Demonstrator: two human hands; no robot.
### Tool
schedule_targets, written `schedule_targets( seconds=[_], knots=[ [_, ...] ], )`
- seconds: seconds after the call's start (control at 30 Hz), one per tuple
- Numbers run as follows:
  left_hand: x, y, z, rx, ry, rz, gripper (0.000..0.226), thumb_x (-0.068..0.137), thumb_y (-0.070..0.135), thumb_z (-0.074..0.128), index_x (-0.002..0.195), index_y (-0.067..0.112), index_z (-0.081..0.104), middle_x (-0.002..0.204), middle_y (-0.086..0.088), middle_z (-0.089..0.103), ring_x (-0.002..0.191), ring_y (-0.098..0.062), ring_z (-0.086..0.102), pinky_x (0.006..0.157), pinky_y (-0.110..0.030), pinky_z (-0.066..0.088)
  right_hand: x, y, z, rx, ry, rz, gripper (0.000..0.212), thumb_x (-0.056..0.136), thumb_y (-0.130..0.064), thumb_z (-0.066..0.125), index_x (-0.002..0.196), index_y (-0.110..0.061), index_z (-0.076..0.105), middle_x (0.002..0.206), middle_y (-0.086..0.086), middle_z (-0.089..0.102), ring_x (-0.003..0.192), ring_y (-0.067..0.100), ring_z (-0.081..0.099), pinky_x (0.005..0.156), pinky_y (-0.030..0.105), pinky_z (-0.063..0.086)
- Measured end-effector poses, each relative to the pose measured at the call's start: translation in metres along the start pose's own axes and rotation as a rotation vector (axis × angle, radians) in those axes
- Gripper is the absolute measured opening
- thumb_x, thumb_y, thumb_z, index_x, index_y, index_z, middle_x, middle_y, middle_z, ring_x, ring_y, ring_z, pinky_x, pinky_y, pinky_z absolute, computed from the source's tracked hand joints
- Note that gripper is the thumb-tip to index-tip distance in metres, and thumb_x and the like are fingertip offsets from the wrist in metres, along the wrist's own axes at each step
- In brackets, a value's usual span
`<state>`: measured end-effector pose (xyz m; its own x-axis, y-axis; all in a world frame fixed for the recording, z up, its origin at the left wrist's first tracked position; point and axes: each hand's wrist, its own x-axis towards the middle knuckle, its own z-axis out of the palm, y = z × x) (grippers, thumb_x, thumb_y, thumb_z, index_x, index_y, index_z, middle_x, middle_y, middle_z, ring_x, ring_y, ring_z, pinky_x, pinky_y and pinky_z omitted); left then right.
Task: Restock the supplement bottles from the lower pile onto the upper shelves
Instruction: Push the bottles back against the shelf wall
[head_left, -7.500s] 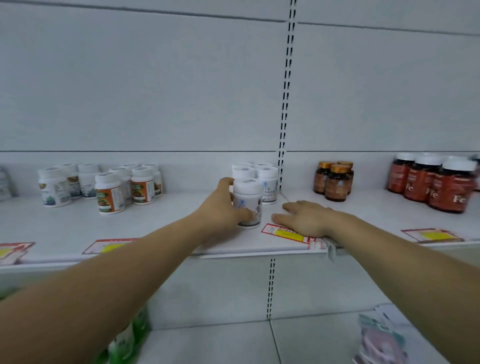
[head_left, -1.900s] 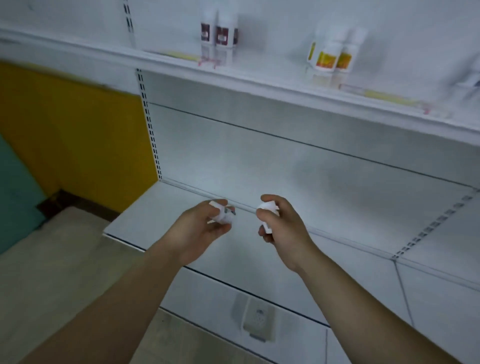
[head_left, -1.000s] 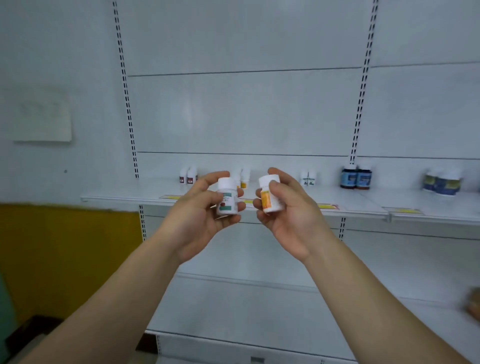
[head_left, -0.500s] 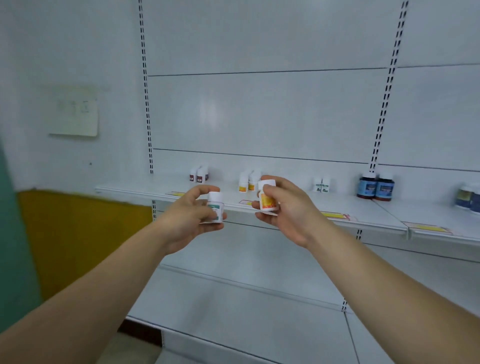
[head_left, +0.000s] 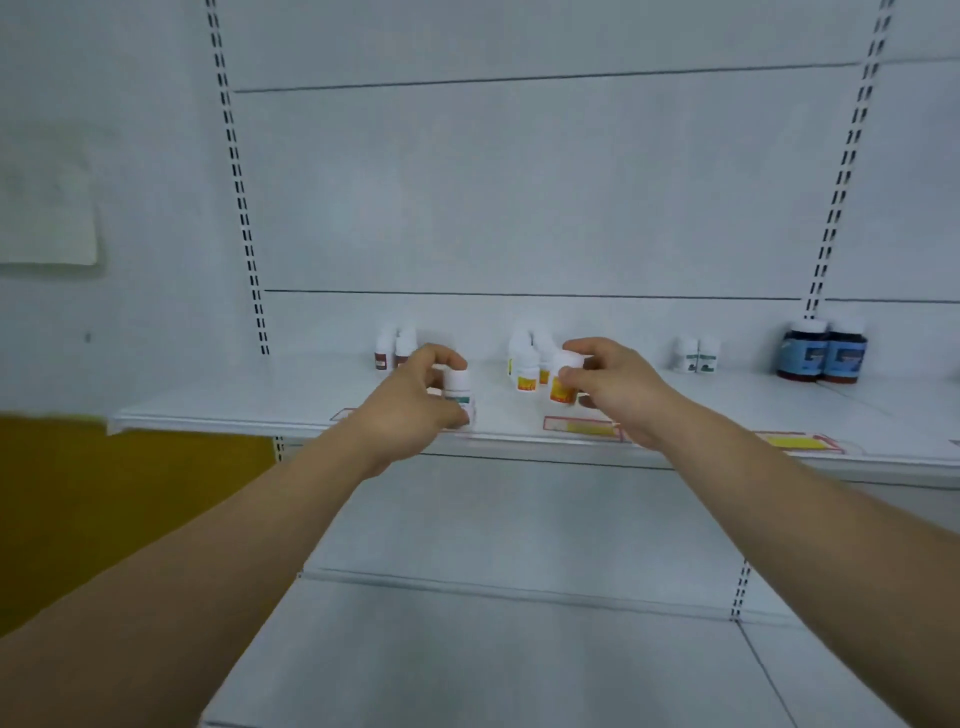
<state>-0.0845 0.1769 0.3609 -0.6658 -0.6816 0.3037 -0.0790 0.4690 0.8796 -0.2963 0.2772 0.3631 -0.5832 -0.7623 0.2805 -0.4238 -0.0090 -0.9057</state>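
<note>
Left hand (head_left: 415, 400): grip curled round a white green-label bottle (head_left: 460, 393), upright, cap up, at the upper shelf (head_left: 218, 410) front edge. Right hand (head_left: 613, 387): grip pinching a white orange-label bottle (head_left: 563, 382), upright, just beside the orange-label cluster (head_left: 527, 364). Whether either base touches the shelf: cannot tell. Further back, red-label bottles (head_left: 389, 351), small green-label pair (head_left: 696, 354), dark blue-label jars (head_left: 823, 353). White slotted back panel (head_left: 519, 187), yellow wall (head_left: 104, 493) at left. Label print blurred, unreadable.
</note>
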Motion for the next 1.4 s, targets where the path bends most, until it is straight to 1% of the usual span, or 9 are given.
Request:
schedule_targets(
  seconds=[0.1,0.27,0.43,0.77,1.1,1.2,1.27,1.33,1.4],
  knots=[
    [0.036,-0.011,0.020,0.111,-0.099,0.062,0.047,0.080,0.000,0.060,0.107,0.036,0.046,0.103,0.002,0.053,0.070,-0.014,0.053,0.044,-0.016,0.041,0.023,0.011,0.003,-0.152,0.047,0.040,0.043,0.084,-0.014,0.066,0.125,-0.017,0.055,0.102,0.004,0.063,0.095,0.024,0.062,0.091,0.039,0.051],
    [0.075,-0.025,0.044,0.289,-0.121,0.082,0.046,0.080,0.009,0.065,0.112,0.034,0.043,0.104,-0.001,0.057,0.082,-0.020,0.060,0.072,-0.027,0.049,0.053,0.027,0.010,-0.383,0.035,0.032,0.040,0.086,-0.022,0.064,0.123,-0.019,0.050,0.103,0.003,0.063,0.092,0.022,0.061,0.085,0.033,0.048],
    [0.091,-0.032,0.047,0.323,-0.103,0.064,0.047,0.082,0.010,0.065,0.114,0.037,0.043,0.102,0.003,0.056,0.077,-0.012,0.057,0.068,-0.016,0.043,0.079,0.034,0.011,-0.557,-0.011,-0.040,0.038,0.083,-0.025,0.066,0.118,-0.016,0.053,0.113,0.006,0.062,0.091,0.019,0.053,0.075,0.027,0.038],
    [0.092,-0.042,0.051,0.371,-0.026,0.096,0.046,0.084,0.014,0.061,0.111,0.046,0.040,0.097,0.009,0.059,0.084,-0.014,0.060,0.076,-0.025,0.047,0.089,0.044,0.012,-0.628,-0.013,-0.114,0.034,0.089,-0.036,0.059,0.112,-0.013,0.055,0.113,0.008,0.062,0.083,0.017,0.047,0.071,0.027,0.034],
    [0.102,0.002,0.077,0.256,-0.166,0.199,0.048,0.082,0.011,0.067,0.112,0.038,0.041,0.097,0.010,0.053,0.077,-0.010,0.058,0.058,-0.014,0.041,0.066,0.035,-0.053,-0.817,-0.022,0.021,0.055,0.088,-0.054,0.053,0.132,-0.021,0.048,0.136,0.004,0.051,0.120,0.022,0.049,0.085,0.027,0.034],
    [0.107,0.020,0.110,0.261,-0.218,0.196,0.054,0.083,0.012,0.067,0.123,0.037,0.042,0.103,0.008,0.054,0.086,-0.010,0.059,0.077,-0.013,0.046,0.062,0.043,-0.087,-0.863,-0.030,0.101,0.059,0.088,-0.056,0.051,0.134,-0.020,0.047,0.139,0.005,0.049,0.123,0.023,0.048,0.092,0.029,0.035],
    [0.113,0.030,0.135,0.330,-0.219,0.197,0.053,0.081,0.015,0.068,0.126,0.033,0.045,0.109,0.006,0.058,0.095,-0.010,0.057,0.096,-0.004,0.027,0.061,0.050,-0.110,-0.892,-0.047,0.133,0.061,0.089,-0.056,0.050,0.136,-0.019,0.045,0.141,0.006,0.047,0.125,0.024,0.046,0.096,0.030,0.035],
    [0.121,0.039,0.158,0.348,-0.237,0.179,0.050,0.080,0.014,0.069,0.122,0.029,0.046,0.109,0.005,0.057,0.092,-0.010,0.056,0.078,0.004,0.029,0.060,0.058,-0.133,-0.924,-0.061,0.145,0.062,0.090,-0.056,0.048,0.139,-0.018,0.043,0.144,0.005,0.044,0.128,0.023,0.043,0.098,0.029,0.033],
    [0.130,0.047,0.182,0.363,-0.279,0.150,0.048,0.079,0.011,0.069,0.117,0.027,0.045,0.111,-0.002,0.055,0.086,-0.017,0.054,0.070,-0.017,0.044,0.060,0.066,-0.156,-0.956,-0.087,0.150,0.063,0.091,-0.057,0.046,0.141,-0.019,0.041,0.147,0.005,0.041,0.131,0.023,0.041,0.100,0.030,0.032]
  ],
)
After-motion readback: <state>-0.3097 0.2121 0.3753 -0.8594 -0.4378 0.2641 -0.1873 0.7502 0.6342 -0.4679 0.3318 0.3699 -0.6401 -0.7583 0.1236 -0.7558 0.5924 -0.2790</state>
